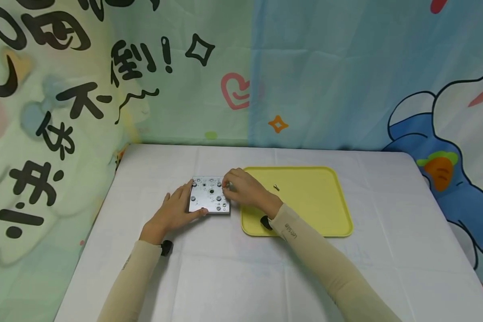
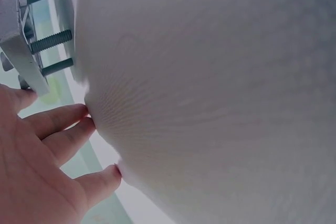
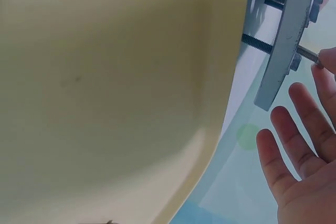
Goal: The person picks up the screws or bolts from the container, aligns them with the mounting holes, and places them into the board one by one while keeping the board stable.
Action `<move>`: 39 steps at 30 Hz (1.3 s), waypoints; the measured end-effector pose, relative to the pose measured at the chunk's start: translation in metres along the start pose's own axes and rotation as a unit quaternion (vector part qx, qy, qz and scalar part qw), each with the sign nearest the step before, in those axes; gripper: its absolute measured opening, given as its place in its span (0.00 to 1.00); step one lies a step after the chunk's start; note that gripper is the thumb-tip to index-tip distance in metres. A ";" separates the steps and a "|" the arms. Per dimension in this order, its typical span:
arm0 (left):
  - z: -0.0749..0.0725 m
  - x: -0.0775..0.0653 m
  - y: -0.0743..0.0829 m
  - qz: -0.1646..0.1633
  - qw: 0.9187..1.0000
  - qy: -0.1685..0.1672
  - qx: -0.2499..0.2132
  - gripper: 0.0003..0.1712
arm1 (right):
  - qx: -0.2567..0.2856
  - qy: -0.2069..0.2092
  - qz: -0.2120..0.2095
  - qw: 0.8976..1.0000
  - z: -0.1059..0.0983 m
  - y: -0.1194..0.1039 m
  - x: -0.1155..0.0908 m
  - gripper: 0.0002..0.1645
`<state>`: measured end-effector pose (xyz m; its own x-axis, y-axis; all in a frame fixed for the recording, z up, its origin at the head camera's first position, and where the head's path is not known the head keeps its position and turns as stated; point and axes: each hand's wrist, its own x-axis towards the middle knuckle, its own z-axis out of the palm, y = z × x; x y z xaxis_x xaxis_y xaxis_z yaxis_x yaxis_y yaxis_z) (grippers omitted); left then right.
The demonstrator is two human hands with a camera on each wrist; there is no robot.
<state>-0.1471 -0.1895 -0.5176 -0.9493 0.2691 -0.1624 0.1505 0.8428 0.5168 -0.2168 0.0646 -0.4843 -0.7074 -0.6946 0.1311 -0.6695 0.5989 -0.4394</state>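
A silvery metal plate (image 1: 209, 194) stands raised on threaded legs over the white cloth, with several screw heads and holes on top. My left hand (image 1: 177, 208) holds it at the left, thumb on the near edge and index finger by the far left corner; other fingertips (image 2: 79, 111) touch the cloth. At the plate's right side my right hand (image 1: 243, 188) pinches a threaded screw (image 3: 308, 54) between thumb and index finger. That screw stands upright in the plate, its top hidden by the fingertips. The remaining right fingers (image 3: 286, 129) are extended beside the plate.
A yellow tray (image 1: 318, 201) lies right of the plate, under my right forearm. One small brassy screw (image 1: 276, 188) lies in it. White cloth (image 1: 233, 277) covers the table. Printed curtains (image 1: 326, 80) hang behind the table's far edge and at the left.
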 end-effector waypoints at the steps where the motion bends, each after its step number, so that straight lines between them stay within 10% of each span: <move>1: 0.000 0.000 0.000 0.001 1.000 0.000 0.001 0.67 | -0.001 0.001 0.001 1.000 0.000 0.000 -0.001 0.05; 27: 0.000 0.000 0.000 0.002 1.000 0.004 0.001 0.67 | -0.009 0.006 -0.008 1.000 -0.008 0.009 -0.013 0.05; 39: 0.000 -0.001 0.001 0.001 1.000 0.001 0.001 0.67 | -0.004 0.013 0.035 0.999 -0.039 0.054 -0.060 0.05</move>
<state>-0.1460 -0.1888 -0.5173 -0.9499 0.2688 -0.1597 0.1519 0.8432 0.5157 -0.2195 0.1543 -0.4817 -0.7579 -0.6407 0.1231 -0.6200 0.6484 -0.4418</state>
